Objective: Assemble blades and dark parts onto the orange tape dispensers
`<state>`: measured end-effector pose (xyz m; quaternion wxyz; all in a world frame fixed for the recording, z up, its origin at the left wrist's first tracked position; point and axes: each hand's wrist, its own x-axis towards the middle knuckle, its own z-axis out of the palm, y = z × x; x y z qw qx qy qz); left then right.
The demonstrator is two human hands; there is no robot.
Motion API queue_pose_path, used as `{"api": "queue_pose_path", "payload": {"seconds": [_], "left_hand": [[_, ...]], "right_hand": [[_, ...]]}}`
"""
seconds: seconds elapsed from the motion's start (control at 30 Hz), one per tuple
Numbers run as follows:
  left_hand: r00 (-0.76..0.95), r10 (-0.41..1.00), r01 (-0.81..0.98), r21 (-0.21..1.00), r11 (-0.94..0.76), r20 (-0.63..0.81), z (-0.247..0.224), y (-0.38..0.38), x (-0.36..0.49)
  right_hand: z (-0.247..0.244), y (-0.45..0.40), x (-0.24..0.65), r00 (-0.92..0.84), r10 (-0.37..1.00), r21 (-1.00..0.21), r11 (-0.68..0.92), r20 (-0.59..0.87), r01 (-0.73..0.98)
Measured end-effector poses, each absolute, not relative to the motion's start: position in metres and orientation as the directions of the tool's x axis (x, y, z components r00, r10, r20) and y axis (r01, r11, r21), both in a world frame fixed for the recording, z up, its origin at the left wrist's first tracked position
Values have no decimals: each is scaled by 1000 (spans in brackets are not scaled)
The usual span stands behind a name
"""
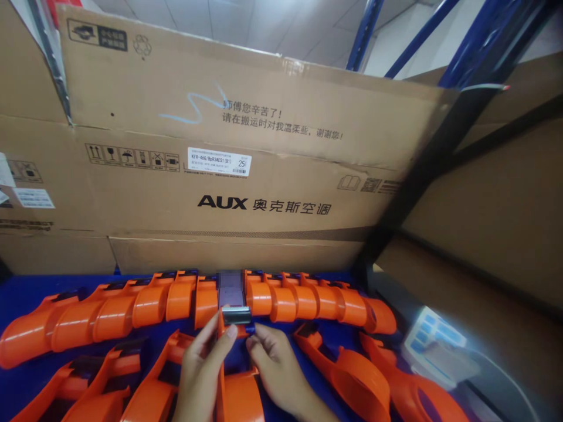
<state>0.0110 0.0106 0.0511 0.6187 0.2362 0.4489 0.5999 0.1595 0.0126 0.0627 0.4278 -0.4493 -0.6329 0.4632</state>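
An orange tape dispenser is held in front of me, its toothed metal blade at the far end. My left hand grips its frame from the left, the thumb lying along the orange side below the blade. From the right, my right hand closes thumb and fingers at a small dark blue part beside the blade. The fingertips partly cover that part. Past the blade, a greyish strip lies between the dispensers of the back row.
Several orange tape dispensers curve in a row along the blue surface. More lie on both sides of my hands, like this dispenser. A large cardboard box stands behind. At right are a dark rack post and a white-and-blue object.
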Motion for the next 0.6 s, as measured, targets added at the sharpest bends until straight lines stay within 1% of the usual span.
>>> {"api": "queue_pose_path", "payload": {"seconds": [0.13,0.27,0.37,0.47,0.53,0.6], "left_hand": [[-141,953,-519,839,161,-270,57,8,14],[-202,949,-526,844,103,-242,66,3,18],[-209,954,-544,836,71,-217,70,1,19],[-187,965,-539,840,58,-186,70,-2,18],[-141,973,-549,832,79,-186,70,-3,17],[-117,976,-583,808,84,-186,70,-4,15]], "right_hand": [[60,12,158,-206,971,-970,160,122,181],[59,11,157,-164,978,-973,155,127,170],[59,11,156,-140,981,-972,157,134,172],[59,13,155,-130,979,-975,174,157,138],[56,14,154,-157,974,-980,177,161,94],[52,14,152,-205,970,-986,150,132,75]]}}
